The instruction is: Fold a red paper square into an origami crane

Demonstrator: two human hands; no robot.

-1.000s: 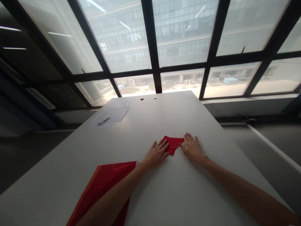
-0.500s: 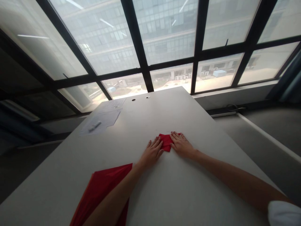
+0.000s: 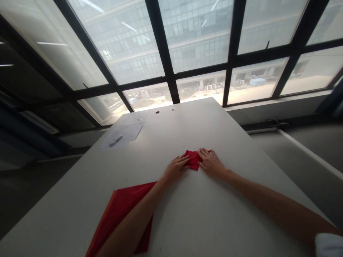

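Note:
A small folded piece of red paper (image 3: 193, 161) lies flat on the white table (image 3: 166, 135). On its left edge rests my left hand (image 3: 175, 168), fingers stretched out and pressing down. My right hand (image 3: 211, 163) lies flat over the right part of the paper, fingers extended, covering much of that side. Between the two hands the middle of the red paper shows, with fold lines across it. Beneath my left forearm, larger red sheets (image 3: 127, 203) with an orange edge lie on the table, partly hidden by the arm.
White papers (image 3: 131, 130) with a marker-like object (image 3: 116, 140) on top lie at the far left of the table. Two round holes, one a dark cable hole (image 3: 157, 112), sit near the far edge. Large black-framed windows (image 3: 171, 76) stand beyond the table.
The view has shifted slightly, so everything sits a little further right. My left hand has turned slightly and its fingers lie closer together; both hands stay on the red paper.

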